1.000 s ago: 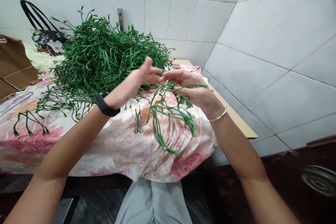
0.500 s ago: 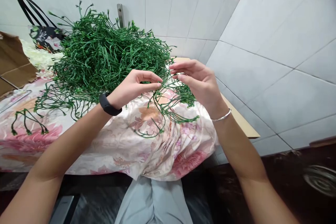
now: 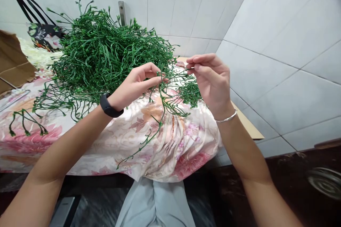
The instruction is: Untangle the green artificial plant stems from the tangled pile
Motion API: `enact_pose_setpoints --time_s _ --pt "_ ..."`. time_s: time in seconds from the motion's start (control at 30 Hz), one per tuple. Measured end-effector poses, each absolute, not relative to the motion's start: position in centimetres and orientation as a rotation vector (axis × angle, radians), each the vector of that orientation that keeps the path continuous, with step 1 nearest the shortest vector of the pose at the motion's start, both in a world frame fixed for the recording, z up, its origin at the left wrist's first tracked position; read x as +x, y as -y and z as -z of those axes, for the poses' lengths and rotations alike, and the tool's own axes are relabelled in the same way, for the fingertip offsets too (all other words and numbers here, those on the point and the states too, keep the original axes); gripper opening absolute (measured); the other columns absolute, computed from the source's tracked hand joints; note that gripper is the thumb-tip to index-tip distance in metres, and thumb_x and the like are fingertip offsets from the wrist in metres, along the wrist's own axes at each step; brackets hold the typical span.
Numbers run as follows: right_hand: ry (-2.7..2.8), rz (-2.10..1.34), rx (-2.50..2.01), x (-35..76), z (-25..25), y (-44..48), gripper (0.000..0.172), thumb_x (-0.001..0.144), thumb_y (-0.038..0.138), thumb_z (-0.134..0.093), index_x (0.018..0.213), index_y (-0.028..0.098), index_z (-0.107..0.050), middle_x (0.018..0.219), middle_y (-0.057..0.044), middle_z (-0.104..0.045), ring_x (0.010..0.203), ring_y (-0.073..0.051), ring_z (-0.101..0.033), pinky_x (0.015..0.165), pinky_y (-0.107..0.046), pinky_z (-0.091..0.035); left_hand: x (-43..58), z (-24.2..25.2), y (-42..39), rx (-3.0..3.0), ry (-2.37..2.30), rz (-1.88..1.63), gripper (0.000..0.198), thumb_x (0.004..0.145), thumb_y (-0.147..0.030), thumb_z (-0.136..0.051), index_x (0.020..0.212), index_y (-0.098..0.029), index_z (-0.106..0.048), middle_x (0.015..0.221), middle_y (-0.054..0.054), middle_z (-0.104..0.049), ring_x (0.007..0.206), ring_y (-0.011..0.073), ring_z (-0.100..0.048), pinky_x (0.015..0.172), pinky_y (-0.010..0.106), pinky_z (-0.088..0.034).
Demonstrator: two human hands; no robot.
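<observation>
My left hand [image 3: 142, 79] pinches a branching green artificial flower stem [image 3: 163, 103] between thumb and fingers. The stem hangs below the fingertips, one long shoot trailing down to the left over the cloth. To its right, my right hand [image 3: 211, 81] has thumb and fingertips pressed together on what looks like a thin branch of the same stem. Just behind my left hand rises a big tangled pile of green stems [image 3: 106, 56]. A smaller bunch of stems [image 3: 190, 93] lies beside my right hand, partly covered by it.
A floral tablecloth [image 3: 106, 142] drapes over the table edge above my knees. At the left are a cardboard box [image 3: 13, 60], white flowers [image 3: 39, 60] and a black floral bag [image 3: 46, 37]. Tiled walls [image 3: 266, 53] close off the back and right.
My right hand has moved right and slightly up, away from the left. The held stem has swung, its long shoot now stretching down to the left.
</observation>
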State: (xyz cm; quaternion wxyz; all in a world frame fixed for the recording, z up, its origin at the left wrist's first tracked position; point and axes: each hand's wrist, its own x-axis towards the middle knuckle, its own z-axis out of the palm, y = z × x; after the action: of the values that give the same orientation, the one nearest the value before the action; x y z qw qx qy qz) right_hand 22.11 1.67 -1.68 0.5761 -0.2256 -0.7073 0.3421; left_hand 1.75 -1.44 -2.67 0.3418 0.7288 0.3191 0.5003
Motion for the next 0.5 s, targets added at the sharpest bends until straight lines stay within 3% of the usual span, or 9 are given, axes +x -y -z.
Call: enact_pose_setpoints --time_s 0.17,0.33,0.5 --pt "1.634 -0.86 -0.537 22.2 1.9 -2.2 0.008 0.077 0.026 -0.053 0.083 0.025 -0.058 0.095 -0.001 -0.062 0.089 -0.014 -0.058 0.078 -0.031 -0.049 1.9 3.1 0.8 1.834 -0.84 -1.486 0.012 0.083 -0.031 -0.053 0.09 -0.023 -0.049 0.091 0.001 -0.062 0.087 0.0139 -0.063 0.08 0.029 -0.049" --pt "1.643 -0.858 -0.582 22.8 1.9 -2.7 0.01 0.078 0.035 -0.054 0.079 0.025 -0.056 0.085 0.0 -0.06 0.067 -0.011 -0.054 0.06 -0.028 -0.045 1.6 2.9 0.7 1.857 -0.919 -1.617 0.021 0.082 -0.039 -0.054 0.097 -0.026 -0.051 0.101 0.001 -0.057 0.077 0.0114 -0.061 0.067 0.025 -0.05" --pt "1.666 -0.82 -0.54 22.6 1.6 -2.5 0.018 0.08 0.041 -0.052 0.08 0.024 -0.06 0.084 0.0 -0.06 0.074 -0.011 -0.055 0.068 -0.028 -0.045 1.8 2.5 1.6 2.035 -0.877 -1.392 0.02 0.081 -0.033 -0.056 0.099 -0.024 -0.06 0.08 -0.001 -0.06 0.064 0.0092 -0.054 0.063 0.023 -0.045"
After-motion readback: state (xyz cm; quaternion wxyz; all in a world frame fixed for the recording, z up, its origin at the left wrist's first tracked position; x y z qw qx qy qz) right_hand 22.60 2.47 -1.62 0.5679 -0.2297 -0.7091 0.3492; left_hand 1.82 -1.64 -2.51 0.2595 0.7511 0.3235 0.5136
